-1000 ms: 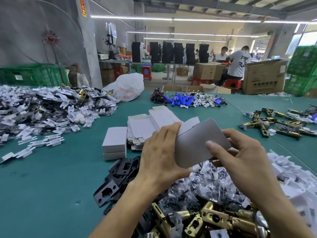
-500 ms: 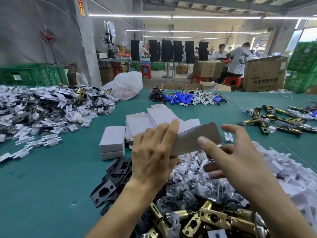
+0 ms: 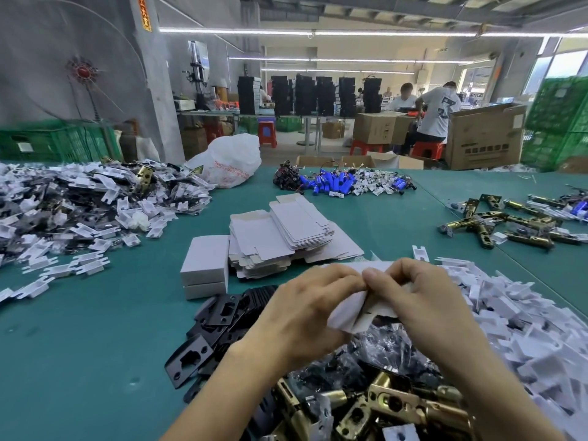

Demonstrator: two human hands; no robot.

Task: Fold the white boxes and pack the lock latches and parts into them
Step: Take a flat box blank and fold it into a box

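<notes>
Head: hands (image 3: 305, 316) (image 3: 420, 307) on white box (image 3: 346, 313); bag (image 3: 232, 152) lettering unreadable

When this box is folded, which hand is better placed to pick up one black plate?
Probably the left hand. The black plates lie just to its left, while the right hand is farther, beside the white plastic pieces. Both now grip the box.

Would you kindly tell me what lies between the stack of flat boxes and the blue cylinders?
Only bare green table, as the head view shows.

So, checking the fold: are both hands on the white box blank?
Touching. The head view shows left hand and right hand pinching the white box blank.
</notes>
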